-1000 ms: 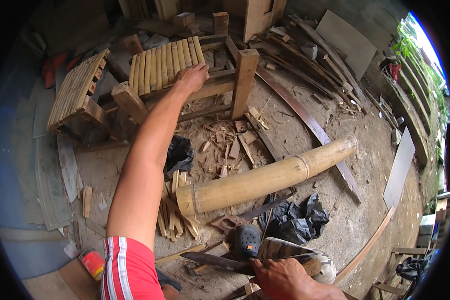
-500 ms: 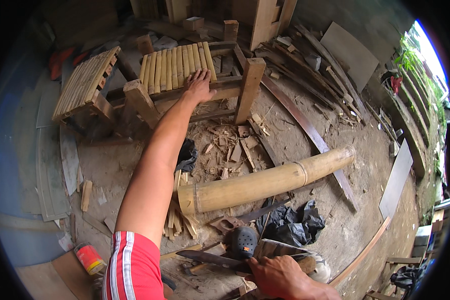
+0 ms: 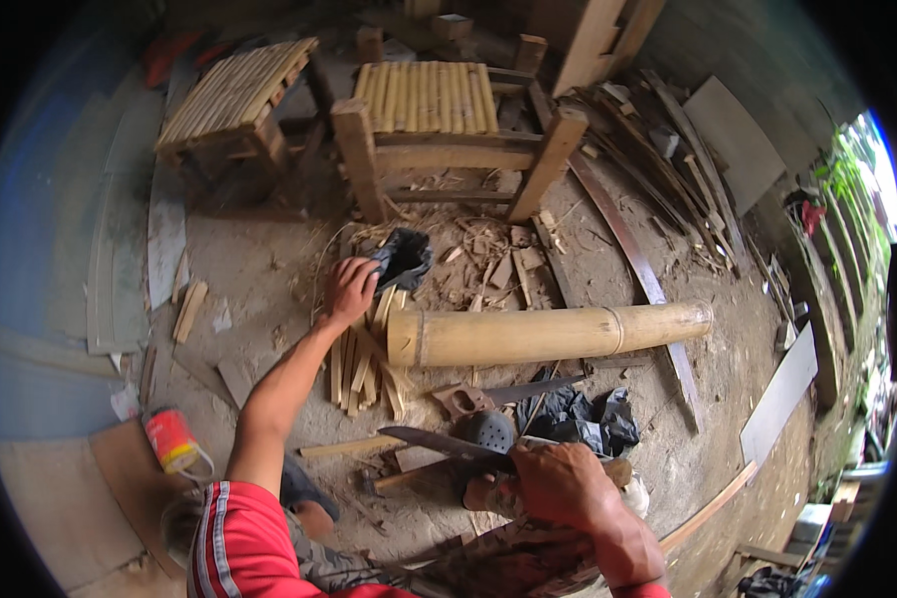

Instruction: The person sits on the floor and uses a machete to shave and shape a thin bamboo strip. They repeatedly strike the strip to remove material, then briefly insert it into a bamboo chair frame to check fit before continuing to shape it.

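Note:
My left hand (image 3: pixel 352 289) reaches over the ground with fingers apart and slightly bent, its fingertips at the edge of a black plastic bag (image 3: pixel 409 261). Whether they touch it I cannot tell. Just below lies a bundle of thin wooden strips (image 3: pixel 357 377). Close to my body, my right hand (image 3: pixel 565 483) grips a machete (image 3: pixel 439 441), its dark blade pointing left. A thick bamboo pole (image 3: pixel 528 337) lies crosswise ahead of my right hand. Farther off stands a wooden frame with a bamboo-slat top (image 3: pixel 425 98).
A second bamboo-slat piece (image 3: pixel 231 98) stands at the far left. A handsaw (image 3: pixel 463 401) and more black plastic (image 3: pixel 593 419) lie near my foot in a dark clog (image 3: pixel 490 432). A red-and-yellow can (image 3: pixel 172 439) sits at left. Scrap boards (image 3: pixel 648 164) pile up far right.
My left hand has left the bamboo slats and come back toward me, beside the black bag. My right hand still holds the machete. The view has shifted, showing my legs.

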The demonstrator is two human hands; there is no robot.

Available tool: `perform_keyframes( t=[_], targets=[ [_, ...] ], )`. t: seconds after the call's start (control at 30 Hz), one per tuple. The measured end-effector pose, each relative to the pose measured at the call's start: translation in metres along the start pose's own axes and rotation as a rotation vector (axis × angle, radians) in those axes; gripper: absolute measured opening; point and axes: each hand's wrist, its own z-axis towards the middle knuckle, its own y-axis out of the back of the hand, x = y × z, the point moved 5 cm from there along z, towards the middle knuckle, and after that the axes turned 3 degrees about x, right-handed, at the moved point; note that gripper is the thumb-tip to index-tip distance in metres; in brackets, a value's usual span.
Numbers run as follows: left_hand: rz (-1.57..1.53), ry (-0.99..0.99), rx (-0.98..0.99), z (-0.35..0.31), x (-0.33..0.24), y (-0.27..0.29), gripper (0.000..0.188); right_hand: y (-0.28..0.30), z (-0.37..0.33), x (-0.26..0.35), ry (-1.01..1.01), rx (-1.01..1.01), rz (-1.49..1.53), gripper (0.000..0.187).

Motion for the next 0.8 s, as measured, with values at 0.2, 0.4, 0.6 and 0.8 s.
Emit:
perform_keyframes(
  t=[0.2,0.4,0.6,0.8],
  targets=[
    [-0.12,1.048,-0.324,-0.223,0.051,0.001,0.03,-0.009,-0.001,0.025,-0.007,0.052,-0.104,0.034],
    [-0.258,1.035,0.038,-0.242,-0.007,-0.033,0.039,-0.016,0.001,0.044,0.14,-0.037,-0.128,0.032],
    [-0.884,1.523,0.565,-0.222,-0.027,-0.122,0.097,-0.016,0.006,0.051,0.024,0.097,-0.172,0.037],
    [-0.618,1.523,0.316,-0.245,-0.01,-0.165,0.063,-0.011,0.0,0.036,-0.057,0.07,-0.132,0.037]
  ],
)
